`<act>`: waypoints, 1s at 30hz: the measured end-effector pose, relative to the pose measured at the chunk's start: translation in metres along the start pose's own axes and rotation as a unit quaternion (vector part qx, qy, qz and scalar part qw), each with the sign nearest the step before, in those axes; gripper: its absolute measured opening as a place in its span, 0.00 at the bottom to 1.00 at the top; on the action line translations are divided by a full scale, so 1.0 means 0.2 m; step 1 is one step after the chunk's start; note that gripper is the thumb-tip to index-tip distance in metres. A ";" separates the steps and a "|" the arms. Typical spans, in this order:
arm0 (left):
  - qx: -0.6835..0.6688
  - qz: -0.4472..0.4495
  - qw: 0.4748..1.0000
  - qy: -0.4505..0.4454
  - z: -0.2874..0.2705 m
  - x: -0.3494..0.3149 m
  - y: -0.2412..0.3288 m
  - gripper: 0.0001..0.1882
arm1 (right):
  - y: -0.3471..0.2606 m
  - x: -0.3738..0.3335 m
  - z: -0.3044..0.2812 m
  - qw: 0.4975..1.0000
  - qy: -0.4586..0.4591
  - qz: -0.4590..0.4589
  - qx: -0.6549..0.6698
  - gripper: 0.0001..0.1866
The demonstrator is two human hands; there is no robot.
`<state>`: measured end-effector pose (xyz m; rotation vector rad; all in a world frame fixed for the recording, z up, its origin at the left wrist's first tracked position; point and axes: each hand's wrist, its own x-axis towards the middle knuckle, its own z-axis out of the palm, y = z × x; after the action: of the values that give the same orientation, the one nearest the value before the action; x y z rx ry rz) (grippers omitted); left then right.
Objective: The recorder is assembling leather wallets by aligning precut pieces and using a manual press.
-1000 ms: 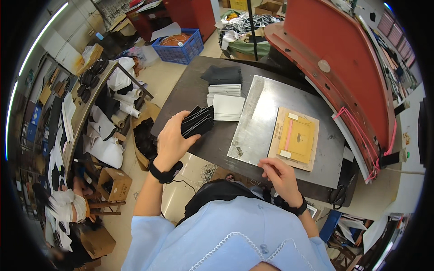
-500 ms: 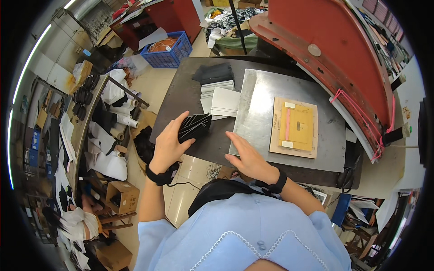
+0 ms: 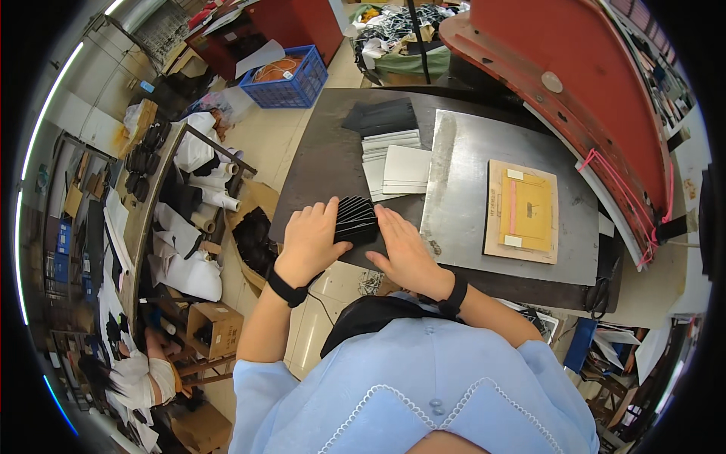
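A fanned stack of thin black sheets (image 3: 355, 219) with pale edges lies on the dark tabletop (image 3: 318, 170), between my two hands. My left hand (image 3: 308, 238) grips its left side, the fingers along that edge and the thumb at the near corner. Against the right side rest the fingertips of my right hand (image 3: 406, 246), which is open with fingers stretched out and thumb apart. Just beyond the stack lie white-faced sheets (image 3: 406, 168) in overlapping piles, with black sheets (image 3: 380, 116) farther back.
A metal plate (image 3: 457, 151) to the right carries a wooden board (image 3: 495, 246) with a yellow cutting-die-like panel (image 3: 535, 208). A large red machine arm (image 3: 575, 45) overhangs the far right. A blue crate (image 3: 283, 92) stands on the floor beyond the table.
My right hand has come left to touch the black stack's right side. The stack now sits straighter between both hands. The whole view has shifted slightly.
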<state>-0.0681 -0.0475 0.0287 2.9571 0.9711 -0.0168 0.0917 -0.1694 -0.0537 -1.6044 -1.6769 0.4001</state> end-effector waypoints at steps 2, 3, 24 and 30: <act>0.049 -0.025 0.998 -0.015 0.03 0.01 0.01 0.46 | -0.02 0.02 0.03 1.000 -0.004 -0.002 0.027 0.44; 0.059 -0.033 0.998 -0.016 0.05 0.01 0.02 0.47 | -0.02 0.02 0.04 0.999 0.000 0.004 0.041 0.44; -0.309 -0.110 0.944 0.023 0.15 0.15 -0.50 0.55 | -0.10 -0.11 -0.31 0.991 -0.024 0.007 0.135 0.17; -0.283 -0.094 0.954 0.013 0.25 0.19 -0.55 0.62 | -0.06 -0.31 -0.54 0.985 0.083 0.083 0.125 0.11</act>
<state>-0.1029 0.0617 -0.0254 2.3441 1.0423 0.2530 0.1533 -0.2597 0.0062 -1.5474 -1.3183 0.5238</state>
